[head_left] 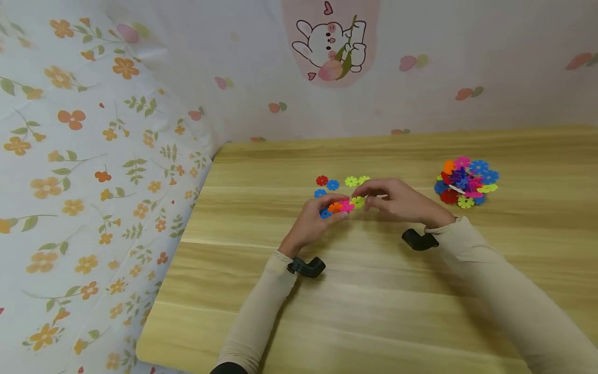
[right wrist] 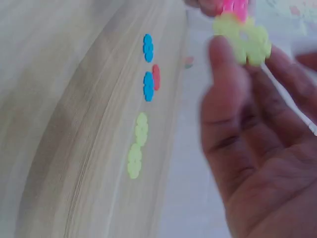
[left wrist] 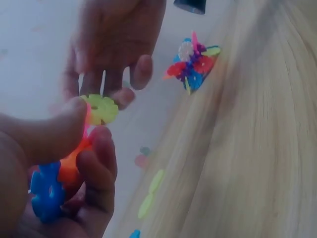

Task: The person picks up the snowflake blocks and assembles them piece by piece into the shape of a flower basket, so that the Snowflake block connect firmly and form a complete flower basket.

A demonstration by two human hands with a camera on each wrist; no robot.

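My left hand (head_left: 314, 221) grips a row of joined notched plastic discs: a blue disc (left wrist: 48, 192), an orange disc (head_left: 335, 208), a pink disc (head_left: 346, 206) and a yellow-green disc (right wrist: 242, 39) at the far end. At that end is my right hand (head_left: 399, 200), thumb and fingertips around the yellow-green disc. Its thumb overlaps the disc's edge in the right wrist view. Beyond the hands lie a red disc (head_left: 322, 180), blue discs (head_left: 333, 185) and two yellow-green discs (right wrist: 141, 129). Fingers hide part of the row.
To the right on the wooden table (head_left: 374, 311) stands a many-coloured cluster of joined discs (head_left: 464, 183). A patterned curtain (head_left: 243, 78) hangs along the table's back, and floral cloth (head_left: 93, 208) covers the left side. Both wrists wear black camera mounts (head_left: 308, 267).
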